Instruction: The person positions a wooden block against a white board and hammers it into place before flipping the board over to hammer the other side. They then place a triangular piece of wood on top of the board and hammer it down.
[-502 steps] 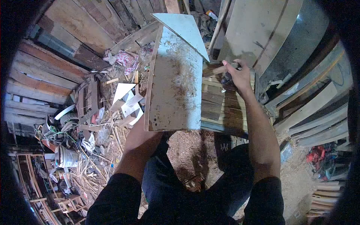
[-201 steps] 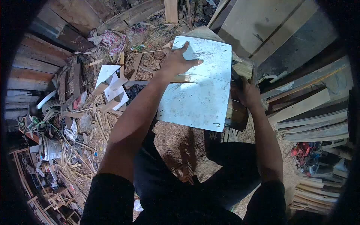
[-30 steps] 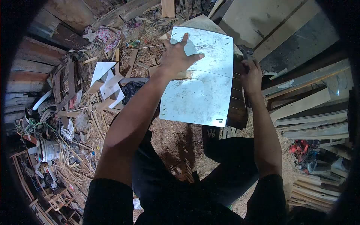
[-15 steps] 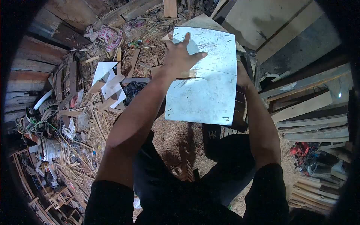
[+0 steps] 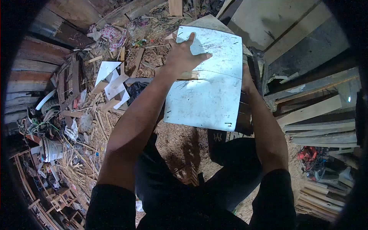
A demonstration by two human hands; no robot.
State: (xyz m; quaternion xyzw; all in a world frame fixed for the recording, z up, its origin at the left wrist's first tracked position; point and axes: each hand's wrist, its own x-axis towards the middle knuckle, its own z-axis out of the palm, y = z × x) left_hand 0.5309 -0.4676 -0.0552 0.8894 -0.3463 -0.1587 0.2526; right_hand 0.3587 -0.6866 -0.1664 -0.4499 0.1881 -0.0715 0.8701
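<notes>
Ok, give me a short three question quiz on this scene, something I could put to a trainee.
1. True or false: the left hand lies flat with spread fingers on the white board.
2. Where is the right hand? A: at the board's right edge, partly hidden by it. B: on the ground. C: on the bucket.
3. What lies on the ground to the left of the board?

Key: 1 true. 2 A. 3 White offcuts among wood scraps and straw.
</notes>
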